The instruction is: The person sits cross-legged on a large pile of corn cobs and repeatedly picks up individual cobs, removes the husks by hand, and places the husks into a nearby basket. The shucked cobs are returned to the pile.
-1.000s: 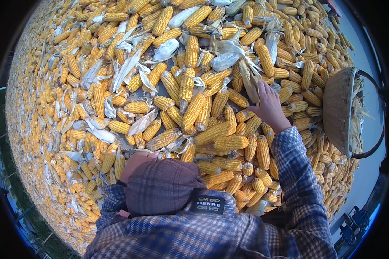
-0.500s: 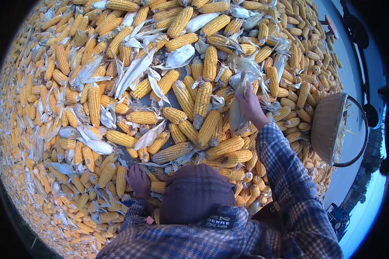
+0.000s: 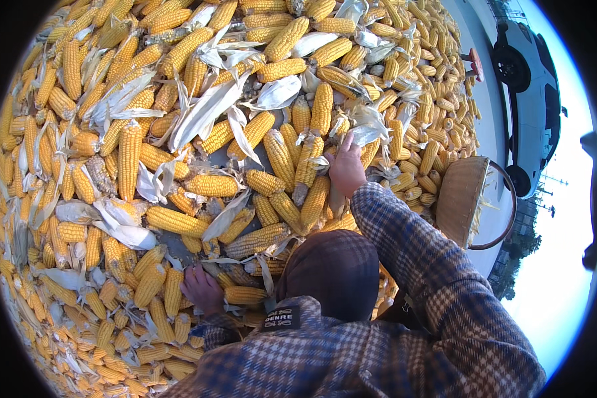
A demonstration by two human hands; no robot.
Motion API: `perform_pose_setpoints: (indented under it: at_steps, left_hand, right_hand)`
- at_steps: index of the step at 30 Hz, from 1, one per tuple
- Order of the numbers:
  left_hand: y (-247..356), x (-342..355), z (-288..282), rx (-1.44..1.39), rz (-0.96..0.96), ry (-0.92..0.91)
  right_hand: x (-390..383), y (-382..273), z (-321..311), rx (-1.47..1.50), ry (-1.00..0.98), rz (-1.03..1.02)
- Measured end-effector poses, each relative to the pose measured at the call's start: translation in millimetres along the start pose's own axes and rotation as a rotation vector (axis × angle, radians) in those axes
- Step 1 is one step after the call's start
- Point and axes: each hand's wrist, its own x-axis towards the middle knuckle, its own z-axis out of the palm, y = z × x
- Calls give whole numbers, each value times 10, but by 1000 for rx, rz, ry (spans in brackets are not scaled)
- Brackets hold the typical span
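Note:
Yellow ears of corn [image 3: 280,156], many with pale dry husks, lie heaped before me. My right hand [image 3: 346,169] is above the middle of the heap, its index finger stretched along the far side. Beneath its palm shows a tan, husk-covered ear of corn [image 3: 336,200], which it seems to grip; much of that ear is hidden. My left hand [image 3: 202,290] rests low on the pile at the left, fingers loosely spread and holding nothing. Next to it are a husked ear [image 3: 174,292] and another ear [image 3: 244,295].
A woven basket [image 3: 459,202] with a hooped handle stands at the right edge of the heap, pale husk bits inside. Beyond lie grey pavement [image 3: 487,99] and a parked white car [image 3: 540,109]. A dark cap [image 3: 331,275] and plaid-clothed shoulders cover the near part of the pile.
My right hand has moved left and slightly nearer, and the husk-covered ear has shifted with it. The view has swung, bringing the car in; my left hand stays low on the pile.

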Motion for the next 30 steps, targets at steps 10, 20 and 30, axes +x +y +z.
perform_pose_setpoints:
  at_steps: [10,20,30]
  left_hand:
    - [14,-13,54,48,42,162]
    - [-11,-21,80,88,146,213]
    - [-409,82,22,51,319,-240]
  right_hand:
    - [146,-164,16,-65,1,137]
    - [148,-127,-31,-389,-17,-74]
    - [302,387,-343,192,-180,-176]
